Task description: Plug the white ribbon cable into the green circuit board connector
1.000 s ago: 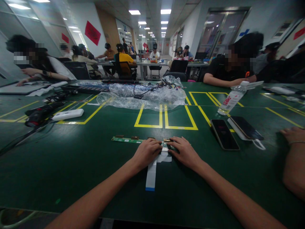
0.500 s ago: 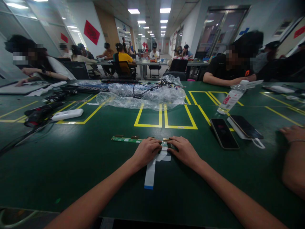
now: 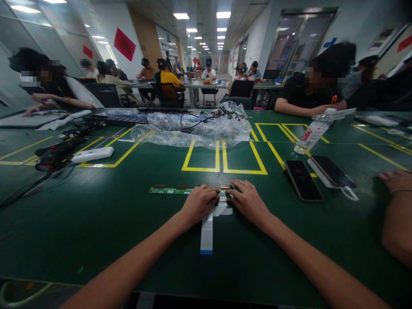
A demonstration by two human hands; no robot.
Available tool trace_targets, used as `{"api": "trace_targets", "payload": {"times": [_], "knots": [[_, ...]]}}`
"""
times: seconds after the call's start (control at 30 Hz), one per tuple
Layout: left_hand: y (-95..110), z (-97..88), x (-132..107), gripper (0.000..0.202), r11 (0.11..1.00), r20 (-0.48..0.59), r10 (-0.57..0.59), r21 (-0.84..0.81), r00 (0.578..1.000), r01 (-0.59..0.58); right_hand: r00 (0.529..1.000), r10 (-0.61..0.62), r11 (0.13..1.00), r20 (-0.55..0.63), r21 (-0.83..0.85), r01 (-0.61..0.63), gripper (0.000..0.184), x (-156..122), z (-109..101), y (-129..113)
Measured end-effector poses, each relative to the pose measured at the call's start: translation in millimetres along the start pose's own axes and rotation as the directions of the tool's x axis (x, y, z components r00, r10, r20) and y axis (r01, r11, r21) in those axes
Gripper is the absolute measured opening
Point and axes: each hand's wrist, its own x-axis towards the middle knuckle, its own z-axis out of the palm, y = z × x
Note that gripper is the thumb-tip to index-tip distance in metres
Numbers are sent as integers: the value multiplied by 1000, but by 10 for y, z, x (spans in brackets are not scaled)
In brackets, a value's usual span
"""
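A long, narrow green circuit board with copper-coloured tabs along its far edge lies across the table before me. A white flat ribbon cable with a blue end strip trails toward me from the board's middle. My left hand is closed, fingertips on the board just left of the white cable end. From the other side, my right hand bends its thumb and fingers onto the board, just right of that spot. Between the fingertips a small connector area shows; my hands hide much of the board and part of the cable.
Clear plastic wrap with black cables lies beyond the yellow tape outlines. Two phones and a water bottle stand to the right, near another person's arm. A white device lies left. Other people sit around.
The free end of the ribbon cable has swung slightly right and hangs straighter toward me. The circuit board has shifted a little, and both hands stay at the same connector area.
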Motion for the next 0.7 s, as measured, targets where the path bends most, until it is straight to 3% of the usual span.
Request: {"api": "trace_targets", "payload": {"times": [0.17,0.7], "knots": [[15,11,-5,16,1000,-17,-5,7,1000,5,995,-92,993,-22,78,94,18,20,-11,-3],[22,44,-69,16,999,-24,43,28,999,-43,994,-112,983,-6,146,112,13,0,-47,-28]]}}
